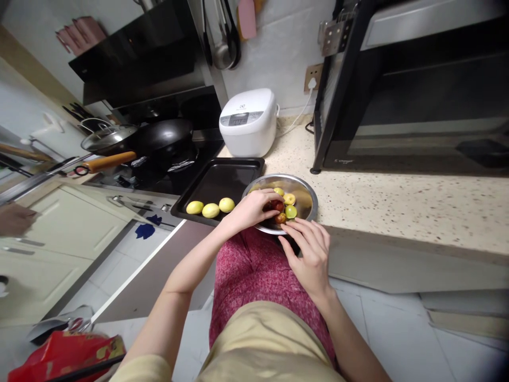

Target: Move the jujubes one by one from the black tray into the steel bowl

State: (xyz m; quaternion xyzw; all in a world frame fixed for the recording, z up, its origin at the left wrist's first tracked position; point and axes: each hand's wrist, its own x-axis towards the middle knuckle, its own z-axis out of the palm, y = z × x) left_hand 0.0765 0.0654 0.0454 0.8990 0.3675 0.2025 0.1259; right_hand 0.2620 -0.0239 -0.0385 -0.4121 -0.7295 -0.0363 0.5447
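Left grip curled, right grip loose (thumb apart), forearms forward.

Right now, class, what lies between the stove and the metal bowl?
The black tray, holding three yellow fruits, lies between them, as the head view shows.

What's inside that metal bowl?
The metal bowl holds dark reddish fruits, a green one and yellowish ones. The left hand covers part of the inside; whatever lies beneath it can't be seen.
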